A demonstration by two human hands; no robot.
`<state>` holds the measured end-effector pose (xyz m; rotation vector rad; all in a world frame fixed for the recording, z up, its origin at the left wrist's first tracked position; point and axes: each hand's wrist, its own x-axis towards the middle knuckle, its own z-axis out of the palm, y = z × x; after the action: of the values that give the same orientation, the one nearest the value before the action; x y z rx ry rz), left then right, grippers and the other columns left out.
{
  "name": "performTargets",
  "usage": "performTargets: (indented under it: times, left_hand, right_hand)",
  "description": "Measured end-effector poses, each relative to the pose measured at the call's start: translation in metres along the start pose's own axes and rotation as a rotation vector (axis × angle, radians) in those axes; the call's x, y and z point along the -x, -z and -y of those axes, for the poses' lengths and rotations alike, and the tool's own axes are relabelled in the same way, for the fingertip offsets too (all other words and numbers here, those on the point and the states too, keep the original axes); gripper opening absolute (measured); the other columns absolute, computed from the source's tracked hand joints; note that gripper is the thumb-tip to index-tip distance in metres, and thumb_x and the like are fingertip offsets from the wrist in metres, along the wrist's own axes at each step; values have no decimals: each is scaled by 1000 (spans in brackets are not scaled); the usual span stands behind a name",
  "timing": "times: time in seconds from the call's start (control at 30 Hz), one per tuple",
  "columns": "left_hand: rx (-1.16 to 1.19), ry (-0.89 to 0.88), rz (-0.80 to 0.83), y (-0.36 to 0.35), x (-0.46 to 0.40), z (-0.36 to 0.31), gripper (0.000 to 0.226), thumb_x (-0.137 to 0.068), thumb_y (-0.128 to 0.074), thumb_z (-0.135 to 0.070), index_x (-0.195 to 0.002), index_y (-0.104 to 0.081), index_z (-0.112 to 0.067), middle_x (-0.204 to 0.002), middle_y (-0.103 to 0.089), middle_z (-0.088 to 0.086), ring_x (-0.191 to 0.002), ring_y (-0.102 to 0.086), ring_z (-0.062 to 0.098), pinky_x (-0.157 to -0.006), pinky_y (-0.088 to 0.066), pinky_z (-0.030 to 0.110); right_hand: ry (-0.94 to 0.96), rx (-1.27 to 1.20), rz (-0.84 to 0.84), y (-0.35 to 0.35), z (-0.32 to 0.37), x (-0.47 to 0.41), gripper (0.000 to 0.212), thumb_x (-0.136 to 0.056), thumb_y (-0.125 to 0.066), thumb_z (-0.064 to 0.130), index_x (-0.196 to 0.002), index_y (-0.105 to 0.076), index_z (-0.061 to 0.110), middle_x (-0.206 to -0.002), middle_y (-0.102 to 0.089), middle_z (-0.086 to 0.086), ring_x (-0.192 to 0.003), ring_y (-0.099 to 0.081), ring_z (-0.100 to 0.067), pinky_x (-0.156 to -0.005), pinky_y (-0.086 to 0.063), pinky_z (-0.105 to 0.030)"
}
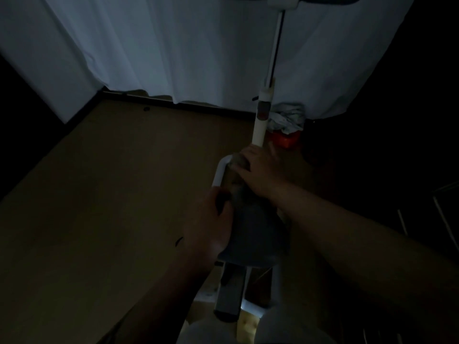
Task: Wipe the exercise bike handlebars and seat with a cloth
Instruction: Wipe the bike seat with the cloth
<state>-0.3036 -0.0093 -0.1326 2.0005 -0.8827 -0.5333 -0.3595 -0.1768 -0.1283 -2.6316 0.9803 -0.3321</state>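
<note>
Dimly lit throughout, so I list only what I can make out. Item one: the exercise bike [260, 125], white-framed, standing on a tan floor [111, 182] before a pale curtain [173, 45]; its upright post runs from the top edge of the view down to the middle. Item two: the seat [253, 234], dark grey, near the centre, narrow end pointing toward the post. Item three: a white curved bar [219, 173] just beyond the narrow end of the seat. Item four: the cloth [239, 161], greyish and bunched, sitting on the frame where the bar meets the post. Item five: right hand [260, 170], palm down over the cloth with fingers curled round it, pressing it to the frame; the forearm crosses above the seat from the lower right. Item six: left hand [213, 219], gripping the left edge of the seat with fingers wrapped under the side and thumb on top. Item seven: a crumpled pale fabric [288, 117] lying over an orange object [285, 140] on the floor, just right of the post. Item eight: small dark specks on the floor, one near the curtain hem [146, 109] and one left of the seat [178, 240]; I cannot tell what they are. Item nine: the lower frame and a dark pedal-like part [228, 301] beneath the seat, too dark to detail.
</note>
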Motion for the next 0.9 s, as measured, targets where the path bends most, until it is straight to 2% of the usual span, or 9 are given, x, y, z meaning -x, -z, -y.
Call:
performTargets:
  times: [0.1,0.17,0.23,0.33,0.47,0.63,0.73,0.83,0.9]
  left_hand:
    - [-7,-1,3,1,2,0,17,-86,-49,-36,-98,-60,-35,-87,-66,-9,-81,-63,11,-72,-51,37]
    - [-20,-23,16,2,2,-1,16,-89,-50,-33,-100,-61,-32,-87,-66,-9,-80,-63,10,-70,-49,33]
    - [-8,-37,16,2,1,1,21,-85,-46,-42,-98,-61,-34,-85,-66,-9,-79,-63,11,-70,-50,36]
    - [-18,-29,6,1,0,3,19,-84,-46,-40,-97,-60,-37,-87,-66,-11,-80,-62,6,-72,-51,35]
    - [-6,-46,30,2,1,3,15,-87,-48,-36,-98,-59,-37,-89,-65,-11,-82,-62,8,-73,-51,36]
    - [22,-55,47,2,-2,4,12,-88,-48,-29,-94,-58,-32,-89,-63,-7,-82,-61,11,-73,-51,38]
    - [33,-29,27,0,-2,6,16,-86,-46,-36,-97,-57,-34,-92,-64,-9,-84,-62,12,-77,-52,42]
    - [-7,-33,41,-1,-1,6,11,-89,-47,-32,-95,-56,-35,-89,-63,-9,-83,-61,13,-74,-50,40]
    - [-61,-56,68,-1,-4,7,9,-92,-46,-30,-92,-51,-37,-85,-61,-10,-80,-59,11,-70,-49,37]
  right_hand:
    - [-163,-111,-100,-9,19,5,40,-90,-55,26,-128,-53,15,-138,-45,-5,-134,-34,-24,-114,-21,-43]
    - [-163,-73,-102,-17,23,24,49,-93,-52,28,-139,-42,15,-152,-29,-5,-143,-20,-25,-116,-18,-42]
    - [-202,-87,-61,-15,19,27,56,-96,-47,35,-146,-30,17,-157,-17,-3,-145,-10,-21,-118,-12,-40]
    - [-366,-265,-41,-5,25,13,64,-97,-46,38,-150,-19,16,-158,-12,-6,-144,-14,-24,-117,-16,-38]
    - [-446,-288,-28,-2,43,47,71,-98,-44,38,-152,-5,13,-158,-9,-10,-141,-22,-28,-112,-24,-36]
    - [-620,-452,23,-3,27,48,66,-94,-43,48,-146,-22,12,-140,-45,-14,-123,-47,-32,-105,-37,-44]
    - [-643,-392,-71,-10,28,42,83,-84,-36,63,-146,-27,8,-148,-34,-11,-135,-33,-28,-112,-28,-44]
    - [-598,-462,-143,-14,29,52,77,-88,-54,43,-149,-17,14,-152,-27,-8,-138,-30,-27,-115,-26,-44]
    - [-558,-504,-135,-10,26,53,80,-91,-58,26,-152,-6,21,-156,-16,-5,-142,-20,-23,-117,-14,-32]
